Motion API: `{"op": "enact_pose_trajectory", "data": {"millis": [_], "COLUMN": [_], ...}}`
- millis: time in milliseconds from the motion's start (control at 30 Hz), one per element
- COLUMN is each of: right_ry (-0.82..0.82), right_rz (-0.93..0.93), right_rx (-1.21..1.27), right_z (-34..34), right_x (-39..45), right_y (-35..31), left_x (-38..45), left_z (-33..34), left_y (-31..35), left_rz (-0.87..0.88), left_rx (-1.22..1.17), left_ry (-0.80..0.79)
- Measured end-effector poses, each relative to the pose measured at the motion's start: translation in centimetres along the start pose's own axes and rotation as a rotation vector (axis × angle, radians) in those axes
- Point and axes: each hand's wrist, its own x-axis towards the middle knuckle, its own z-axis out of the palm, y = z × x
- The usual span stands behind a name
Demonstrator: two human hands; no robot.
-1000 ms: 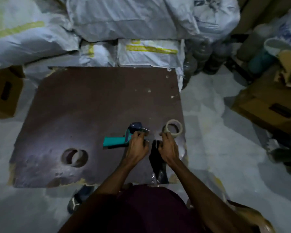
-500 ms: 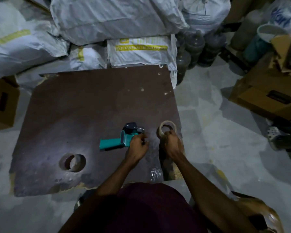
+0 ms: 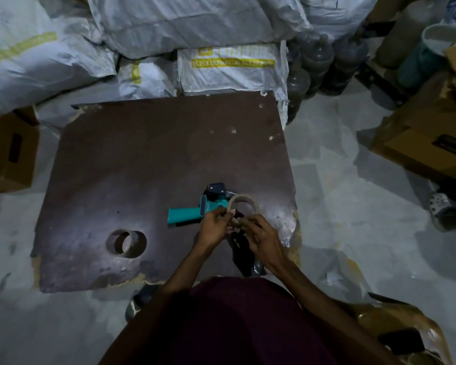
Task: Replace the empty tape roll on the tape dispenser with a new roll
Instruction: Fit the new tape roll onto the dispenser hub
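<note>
A teal tape dispenser (image 3: 192, 210) with a black head lies on its side on the brown board (image 3: 142, 164), handle pointing left. Just right of it, a pale tape roll (image 3: 244, 202) is lifted off the board, standing on edge. My right hand (image 3: 261, 234) grips the roll's lower rim. My left hand (image 3: 213, 229) pinches the same rim from the left, fingers curled at it. A second tape roll (image 3: 127, 243) lies flat on the board at the left.
White sacks (image 3: 169, 35) are stacked behind the board. Cardboard boxes stand at the left (image 3: 8, 154) and right (image 3: 432, 143). Dark bottles (image 3: 316, 64) crowd the back right. A shoe (image 3: 441, 209) lies on the floor at right. Black plastic wrap (image 3: 244, 248) lies under my hands.
My right hand lifted the pale roll from the board and brought it left, toward the dispenser. My left hand left the dispenser and now meets the roll.
</note>
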Motion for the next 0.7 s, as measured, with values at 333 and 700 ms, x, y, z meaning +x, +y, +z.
{"op": "enact_pose_trajectory", "data": {"millis": [333,700], "right_ry": [-0.117,-0.061], "right_rz": [0.509,0.682], "right_rx": [0.398,0.537], "right_z": [0.2,1.7], "right_x": [5.2,5.6], "right_y": [0.1,-0.3], "left_x": [-0.5,0.1], "left_z": [-3.8,-3.8], "left_y": [-0.7,-1.0], "left_rz": [0.095,0.098], "left_rx": [0.122,0.202], "left_ry": [0.053,0.206]}}
